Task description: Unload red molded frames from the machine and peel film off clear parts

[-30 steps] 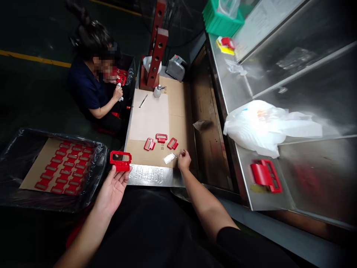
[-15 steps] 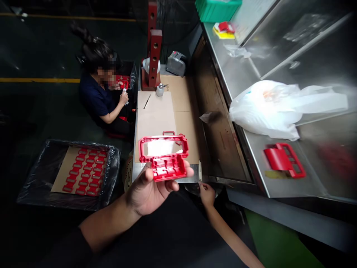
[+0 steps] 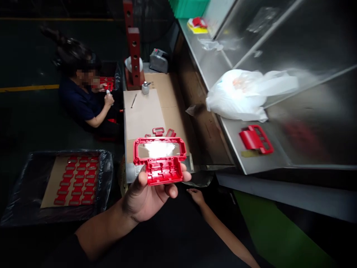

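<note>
My left hand (image 3: 150,199) is closed around the lower part of a red plastic housing (image 3: 164,171), thumb on one side and fingers on the other. Its open, ribbed inner side faces me, and a clear window fills the wide upper part. Behind it, partly hidden, a few red frame-shaped parts (image 3: 158,131) lie on the table. My right hand (image 3: 196,195) is low by the table's near edge, fingers drawn together; whatever they may hold is too small to make out.
Cardboard (image 3: 173,106) covers the table, with a small dispenser bottle (image 3: 145,88), a pen-like tool (image 3: 134,101) and a red stand (image 3: 135,56). At left are a co-worker (image 3: 80,93) and a black-lined bin (image 3: 30,186) of red parts. A white bag (image 3: 237,95) rests on the metal shelf at right.
The view has shifted, so the surroundings appear further left. Red parts behind the housing show more. My right hand has drawn back from the table's corner; my left still holds the housing.
</note>
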Available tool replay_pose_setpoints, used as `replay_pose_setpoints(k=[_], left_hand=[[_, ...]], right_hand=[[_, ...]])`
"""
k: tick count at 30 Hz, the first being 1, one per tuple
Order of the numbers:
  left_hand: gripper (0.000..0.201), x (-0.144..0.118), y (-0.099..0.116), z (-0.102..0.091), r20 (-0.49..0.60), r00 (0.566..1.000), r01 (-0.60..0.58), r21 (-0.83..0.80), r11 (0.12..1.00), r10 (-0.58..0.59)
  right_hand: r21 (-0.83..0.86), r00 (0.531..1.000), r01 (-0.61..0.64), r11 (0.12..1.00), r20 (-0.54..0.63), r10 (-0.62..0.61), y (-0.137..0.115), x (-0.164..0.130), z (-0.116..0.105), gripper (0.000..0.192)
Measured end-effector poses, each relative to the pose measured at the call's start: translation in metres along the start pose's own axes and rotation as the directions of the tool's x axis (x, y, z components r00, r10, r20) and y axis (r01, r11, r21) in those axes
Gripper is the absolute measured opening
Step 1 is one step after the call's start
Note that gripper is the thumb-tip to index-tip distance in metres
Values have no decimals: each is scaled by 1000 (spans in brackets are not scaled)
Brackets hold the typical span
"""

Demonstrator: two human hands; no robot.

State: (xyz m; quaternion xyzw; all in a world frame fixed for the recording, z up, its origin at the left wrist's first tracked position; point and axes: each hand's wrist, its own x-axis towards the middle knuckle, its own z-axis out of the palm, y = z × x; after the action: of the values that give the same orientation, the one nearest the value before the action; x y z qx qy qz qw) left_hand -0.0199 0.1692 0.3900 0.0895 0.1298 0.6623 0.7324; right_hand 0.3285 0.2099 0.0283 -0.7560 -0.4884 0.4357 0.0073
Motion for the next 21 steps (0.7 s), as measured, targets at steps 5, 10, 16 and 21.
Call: replay_pose_setpoints(k=[5, 10, 16, 21], left_hand=[[41, 13, -18, -59, -229, 973, 80, 390, 917, 12], [35, 24, -56, -151, -589, 808, 280, 335, 900, -32], [16, -4, -112, -216, -768, 639, 313, 214, 925, -38], [15, -7, -185, -229, -816, 576, 435, 255, 863, -49]], right_hand=[[-39, 986, -118, 992, 110, 122, 24, 1, 3, 26], [-13, 984, -140, 990, 110, 141, 52, 1, -9, 25], [71, 994, -97, 993, 58, 93, 92, -10, -35, 24], [192, 992, -125, 973, 8, 126, 165, -43, -41, 23]])
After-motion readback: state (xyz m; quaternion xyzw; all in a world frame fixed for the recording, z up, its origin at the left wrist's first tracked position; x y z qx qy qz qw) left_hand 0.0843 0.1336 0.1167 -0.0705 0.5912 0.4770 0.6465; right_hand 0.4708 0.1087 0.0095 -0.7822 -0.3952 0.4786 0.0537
